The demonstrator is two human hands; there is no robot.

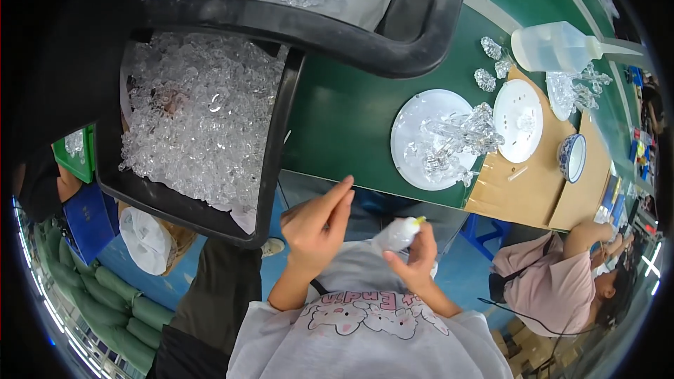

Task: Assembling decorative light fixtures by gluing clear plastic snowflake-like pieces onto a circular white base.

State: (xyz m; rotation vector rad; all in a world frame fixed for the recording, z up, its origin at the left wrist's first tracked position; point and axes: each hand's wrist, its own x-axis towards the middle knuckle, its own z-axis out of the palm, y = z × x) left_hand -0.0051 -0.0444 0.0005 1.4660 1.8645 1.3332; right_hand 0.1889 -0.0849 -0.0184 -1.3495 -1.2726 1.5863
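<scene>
Currently the right hand is closed around a small white squeeze bottle with a yellow tip, held in front of the person's chest, below the near table edge. The left hand is beside it, fingers pinched together at their tips; whether anything sits between them cannot be told. The bottle is pale, soft-looking and rounded, its tip pointing up and to the right. Beyond the hands lies a green table, part of it covered with brown card. Two black crates of clear crystal pieces stand at the left, one overlapping the other. Two white discs are on the table: the nearer disc carries a cluster of clear parts, the farther disc lies just right of it. One blue-patterned bowl and one large clear bottle sit further right. The floor is blue. A second person in pink works at lower right.
</scene>
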